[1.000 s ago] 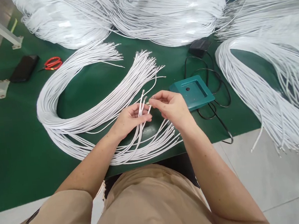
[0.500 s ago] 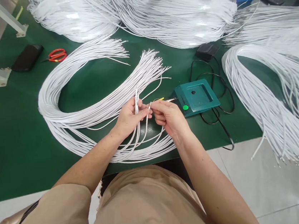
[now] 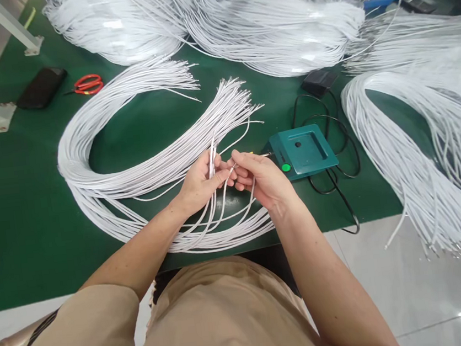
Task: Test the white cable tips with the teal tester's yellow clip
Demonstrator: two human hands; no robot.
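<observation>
My left hand [image 3: 202,182] is closed around a few white cables [image 3: 212,167], with one cable end pinched between thumb and forefinger. Close against it, my right hand [image 3: 258,175] has its thumb and forefinger at the tip of that cable; the tip itself is too small to make out. Just right of my fingers stands a teal box with a green button [image 3: 303,152], a thin metal rod sticking out of its left side towards my hand. Around my hands curves a large looped bundle of white cables [image 3: 131,176] lying on the green table [image 3: 15,220].
Red-handled scissors [image 3: 88,84] and a black phone-like object [image 3: 41,88] lie at the left. More cable bundles [image 3: 276,29] fill the back, and one [image 3: 417,174] hangs over the right edge. A black adapter [image 3: 320,81] with a cord sits behind the box. Another person's hands show at top right.
My right hand has turned slightly, its fingers opening out a little beneath the cable tip. My left hand keeps its hold on the cables in nearly the same place.
</observation>
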